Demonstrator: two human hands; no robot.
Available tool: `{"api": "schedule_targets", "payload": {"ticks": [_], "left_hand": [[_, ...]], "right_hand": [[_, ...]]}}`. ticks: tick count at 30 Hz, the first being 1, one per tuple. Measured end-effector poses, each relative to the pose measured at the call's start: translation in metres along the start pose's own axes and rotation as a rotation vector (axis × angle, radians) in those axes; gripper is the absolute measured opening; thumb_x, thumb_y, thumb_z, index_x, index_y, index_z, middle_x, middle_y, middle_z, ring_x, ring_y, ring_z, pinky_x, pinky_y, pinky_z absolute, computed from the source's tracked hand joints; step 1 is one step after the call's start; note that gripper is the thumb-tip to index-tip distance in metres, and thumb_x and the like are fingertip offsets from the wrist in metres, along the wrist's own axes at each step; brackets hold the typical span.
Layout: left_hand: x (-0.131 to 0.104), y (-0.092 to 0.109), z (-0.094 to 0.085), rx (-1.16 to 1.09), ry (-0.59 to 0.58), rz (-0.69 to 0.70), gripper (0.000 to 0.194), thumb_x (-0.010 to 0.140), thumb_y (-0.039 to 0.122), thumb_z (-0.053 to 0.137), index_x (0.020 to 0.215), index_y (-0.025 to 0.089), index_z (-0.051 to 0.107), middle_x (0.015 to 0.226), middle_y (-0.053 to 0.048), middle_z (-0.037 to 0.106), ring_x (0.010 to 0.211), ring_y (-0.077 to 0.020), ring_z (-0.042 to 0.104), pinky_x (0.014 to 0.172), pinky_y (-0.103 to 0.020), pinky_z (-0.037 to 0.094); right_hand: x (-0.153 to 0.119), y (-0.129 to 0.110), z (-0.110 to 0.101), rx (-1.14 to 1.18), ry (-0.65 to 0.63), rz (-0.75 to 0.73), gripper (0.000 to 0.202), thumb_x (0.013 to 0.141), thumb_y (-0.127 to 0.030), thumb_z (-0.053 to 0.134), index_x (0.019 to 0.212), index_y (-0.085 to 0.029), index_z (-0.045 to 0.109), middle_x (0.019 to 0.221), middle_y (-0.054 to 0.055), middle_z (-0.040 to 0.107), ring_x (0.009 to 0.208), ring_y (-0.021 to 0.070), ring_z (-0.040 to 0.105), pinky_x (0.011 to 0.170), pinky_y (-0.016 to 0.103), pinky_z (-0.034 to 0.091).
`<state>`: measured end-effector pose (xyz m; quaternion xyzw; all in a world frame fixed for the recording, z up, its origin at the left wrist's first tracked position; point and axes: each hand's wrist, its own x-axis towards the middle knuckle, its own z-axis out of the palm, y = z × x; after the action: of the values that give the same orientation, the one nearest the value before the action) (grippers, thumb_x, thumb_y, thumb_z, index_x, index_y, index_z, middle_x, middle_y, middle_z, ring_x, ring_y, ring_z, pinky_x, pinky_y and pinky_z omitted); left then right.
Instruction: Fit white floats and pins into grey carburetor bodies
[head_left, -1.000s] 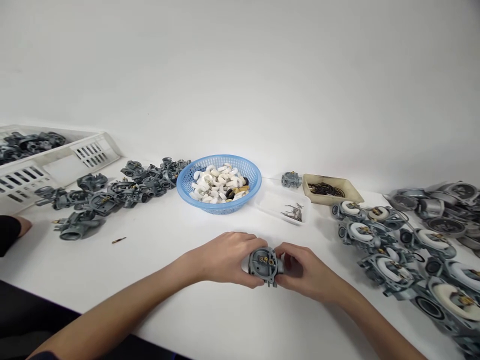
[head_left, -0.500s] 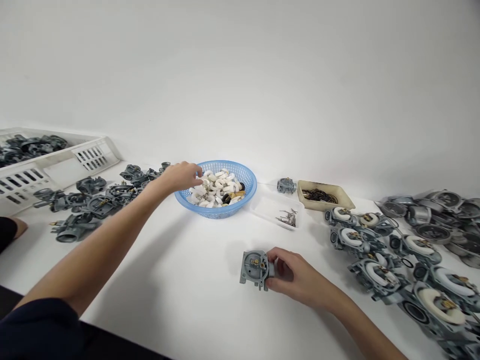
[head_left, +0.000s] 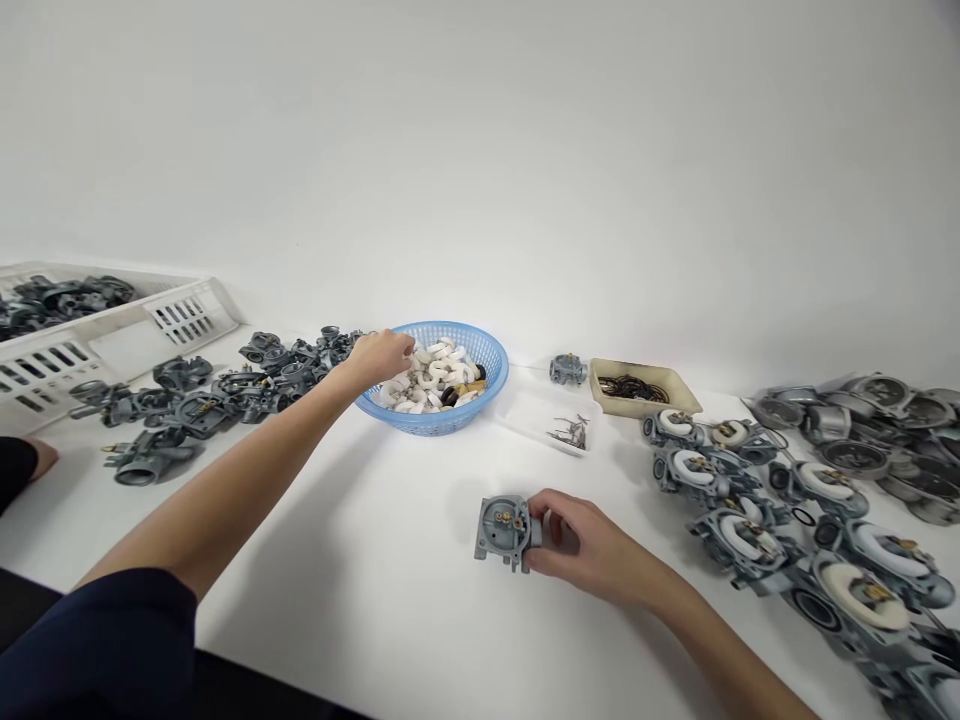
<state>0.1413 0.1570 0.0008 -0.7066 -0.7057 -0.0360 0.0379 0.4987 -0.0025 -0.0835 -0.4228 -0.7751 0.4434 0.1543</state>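
My right hand [head_left: 581, 540] grips a grey metal carburetor body [head_left: 504, 530] by its side, thumb and fingers around the round neck. Its open bowl side faces up, showing small brass jets. Over the left rim of a blue plastic basket [head_left: 491, 358], my left hand [head_left: 382, 357] reaches among white carburetor floats [head_left: 431, 375], a few of them black or tan. The fingers of this hand are bent and pressed together. Their tips are partly hidden, so what lies between them cannot be made out.
Loose carburetor bodies [head_left: 202, 410] lie at left before a white crate [head_left: 112, 345]. A clear tray [head_left: 525, 418] of small pins and a cream tray [head_left: 679, 390] of black rings stand behind. At right are carburetors with floats [head_left: 750, 540] and metal bowls [head_left: 855, 455]. Another person's hand [head_left: 45, 458] shows far left.
My left hand has moved slightly right and its fingers have drawn together at the floats. My right hand still holds the carburetor body in nearly the same place. The view has shifted a little.
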Motion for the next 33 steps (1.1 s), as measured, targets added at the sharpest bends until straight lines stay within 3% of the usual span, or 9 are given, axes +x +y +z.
{"api": "schedule_targets", "payload": {"ticks": [4, 8, 11, 13, 16, 19, 24, 28, 33], "left_hand": [[-0.014, 0.010, -0.019, -0.143, 0.136, 0.045, 0.030, 0.100, 0.034, 0.065, 0.122, 0.015, 0.064, 0.122, -0.010, 0.067, 0.106, -0.0241, 0.068, 0.092, -0.045, 0.059], [-0.058, 0.038, -0.033, -0.379, 0.236, 0.214, 0.014, 0.095, 0.029, 0.062, 0.098, 0.017, 0.069, 0.092, -0.003, 0.075, 0.089, -0.0196, 0.073, 0.084, -0.031, 0.058], [-0.105, 0.071, -0.029, -0.523, 0.235, 0.378, 0.014, 0.094, 0.033, 0.063, 0.093, 0.019, 0.069, 0.089, 0.000, 0.075, 0.079, -0.0141, 0.070, 0.071, -0.024, 0.055], [-0.133, 0.093, -0.022, -0.691, 0.276, 0.535, 0.009, 0.092, 0.028, 0.067, 0.088, 0.020, 0.068, 0.083, 0.001, 0.074, 0.074, -0.0125, 0.067, 0.067, -0.023, 0.053], [-0.156, 0.121, -0.011, -0.838, 0.333, 0.718, 0.003, 0.091, 0.018, 0.070, 0.092, 0.020, 0.067, 0.082, 0.001, 0.072, 0.072, -0.0119, 0.066, 0.066, -0.024, 0.052], [-0.161, 0.138, -0.003, -0.855, 0.448, 0.868, 0.007, 0.093, 0.015, 0.070, 0.097, 0.018, 0.065, 0.083, -0.001, 0.073, 0.075, -0.0132, 0.068, 0.069, -0.025, 0.055], [-0.159, 0.147, 0.014, -0.750, 0.728, 1.007, 0.013, 0.089, 0.009, 0.074, 0.095, 0.016, 0.065, 0.086, -0.006, 0.076, 0.079, -0.0178, 0.072, 0.071, -0.030, 0.058], [-0.163, 0.141, 0.025, -0.715, 0.765, 1.027, 0.014, 0.088, 0.008, 0.074, 0.098, 0.013, 0.066, 0.089, -0.009, 0.077, 0.081, -0.0191, 0.072, 0.073, -0.032, 0.061], [-0.166, 0.139, 0.027, -0.642, 0.848, 1.081, 0.010, 0.088, 0.006, 0.071, 0.093, 0.012, 0.065, 0.087, -0.011, 0.078, 0.081, -0.0206, 0.075, 0.071, -0.032, 0.064]], "right_hand": [[0.000, 0.004, -0.001, 0.000, -0.010, -0.005, 0.029, 0.083, -0.041, 0.078, 0.103, -0.024, 0.064, 0.094, -0.001, 0.062, 0.081, 0.0175, 0.054, 0.070, 0.028, 0.044], [-0.004, 0.004, -0.006, -0.025, -0.033, -0.034, 0.046, 0.079, -0.042, 0.082, 0.119, -0.028, 0.064, 0.112, 0.001, 0.062, 0.090, 0.0195, 0.057, 0.080, 0.032, 0.048], [-0.008, 0.001, -0.013, -0.023, -0.005, -0.070, 0.066, 0.075, -0.042, 0.087, 0.134, -0.033, 0.059, 0.125, 0.003, 0.060, 0.095, 0.0208, 0.058, 0.086, 0.034, 0.049], [-0.009, 0.000, -0.018, 0.032, 0.090, -0.123, 0.060, 0.077, -0.043, 0.085, 0.130, -0.031, 0.061, 0.120, 0.004, 0.062, 0.093, 0.0204, 0.058, 0.087, 0.036, 0.048], [-0.010, 0.000, -0.022, 0.337, 0.159, -0.223, 0.041, 0.088, -0.051, 0.075, 0.122, -0.029, 0.065, 0.107, 0.004, 0.065, 0.081, 0.0172, 0.057, 0.080, 0.034, 0.049], [-0.008, 0.002, -0.019, 0.673, 0.084, -0.280, 0.044, 0.092, -0.059, 0.069, 0.123, -0.029, 0.066, 0.098, 0.002, 0.065, 0.081, 0.0171, 0.060, 0.081, 0.034, 0.050], [-0.007, -0.002, -0.012, 0.901, 0.000, -0.249, 0.042, 0.090, -0.050, 0.076, 0.124, -0.028, 0.068, 0.100, 0.003, 0.069, 0.095, 0.0197, 0.066, 0.095, 0.037, 0.049], [-0.008, -0.008, -0.010, 0.937, 0.046, -0.223, 0.032, 0.088, -0.040, 0.080, 0.116, -0.028, 0.072, 0.104, 0.003, 0.074, 0.096, 0.0182, 0.067, 0.090, 0.033, 0.052], [-0.009, -0.010, -0.007, 0.903, 0.052, -0.233, 0.037, 0.088, -0.042, 0.080, 0.119, -0.027, 0.069, 0.109, 0.005, 0.075, 0.102, 0.0214, 0.069, 0.087, 0.034, 0.053]]}}
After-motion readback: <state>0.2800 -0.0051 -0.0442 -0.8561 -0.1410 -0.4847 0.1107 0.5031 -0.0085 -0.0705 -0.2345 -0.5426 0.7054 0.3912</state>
